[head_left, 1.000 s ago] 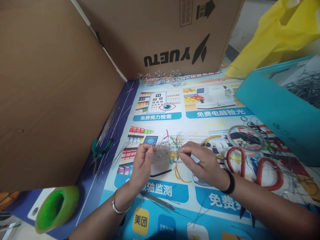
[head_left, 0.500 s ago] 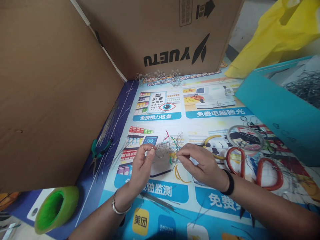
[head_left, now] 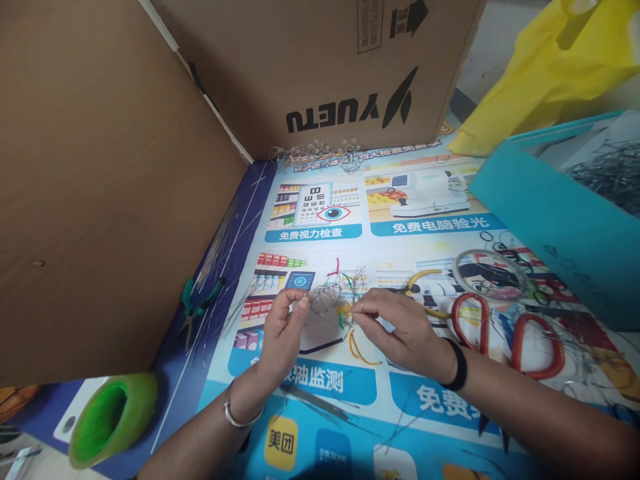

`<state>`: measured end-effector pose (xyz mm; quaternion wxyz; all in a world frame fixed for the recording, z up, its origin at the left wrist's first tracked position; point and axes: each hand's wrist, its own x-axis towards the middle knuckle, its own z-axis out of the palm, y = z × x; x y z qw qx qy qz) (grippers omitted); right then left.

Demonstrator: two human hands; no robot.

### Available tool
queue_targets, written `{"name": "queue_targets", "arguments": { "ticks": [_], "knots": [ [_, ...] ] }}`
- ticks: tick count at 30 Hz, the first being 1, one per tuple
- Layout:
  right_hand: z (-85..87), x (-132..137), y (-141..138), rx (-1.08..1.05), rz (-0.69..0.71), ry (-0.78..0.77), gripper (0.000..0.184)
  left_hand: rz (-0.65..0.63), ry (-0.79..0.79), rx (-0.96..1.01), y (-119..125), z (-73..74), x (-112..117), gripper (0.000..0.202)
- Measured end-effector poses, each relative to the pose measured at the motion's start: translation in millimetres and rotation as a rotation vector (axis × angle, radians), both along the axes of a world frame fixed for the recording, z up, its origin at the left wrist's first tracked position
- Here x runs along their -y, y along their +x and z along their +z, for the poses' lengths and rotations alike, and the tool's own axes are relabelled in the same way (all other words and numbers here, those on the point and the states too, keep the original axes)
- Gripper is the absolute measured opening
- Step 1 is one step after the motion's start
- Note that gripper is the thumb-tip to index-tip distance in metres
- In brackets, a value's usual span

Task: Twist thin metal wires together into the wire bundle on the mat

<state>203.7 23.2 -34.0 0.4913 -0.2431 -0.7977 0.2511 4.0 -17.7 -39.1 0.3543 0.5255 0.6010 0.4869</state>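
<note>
Left hand [head_left: 281, 332], right hand [head_left: 400, 328], pinching wire bundle [head_left: 331, 298]

Cardboard box [head_left: 310, 60]: brand "YUETU" plus a slanted logo mark, printed upside down. Above it a black arrow sign and a small label, too fine to read. Poster [head_left: 430, 227] on the table: blue banners "免费视力检查" and "免费电脑验光". Lower banner "…轴监测", start hidden by the left hand [head_left: 283, 333]. Another begins "免费", rest hidden. Eye chart drawing [head_left: 314, 200]: rows of E. Yellow icon [head_left: 281, 441]: "美团".
</note>
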Motion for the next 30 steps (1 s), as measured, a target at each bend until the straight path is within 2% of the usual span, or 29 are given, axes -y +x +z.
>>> {"name": "queue_targets", "arguments": {
  "ticks": [15,24,30],
  "knots": [
    [-1.7,0.9,0.5,-0.008,-0.023,0.005,0.009,-0.037,0.005,0.014,-1.9,0.5,-1.2,0.015],
    [2.0,0.8,2.6,0.071,-0.038,-0.09,0.01,-0.076,0.016,0.06,-3.3,4.5,-1.1,0.014],
    [3.0,1.3,2.9,0.099,-0.047,-0.099,0.01,-0.086,0.025,0.109,-2.5,6.1,-1.6,0.016]
  ]
}}
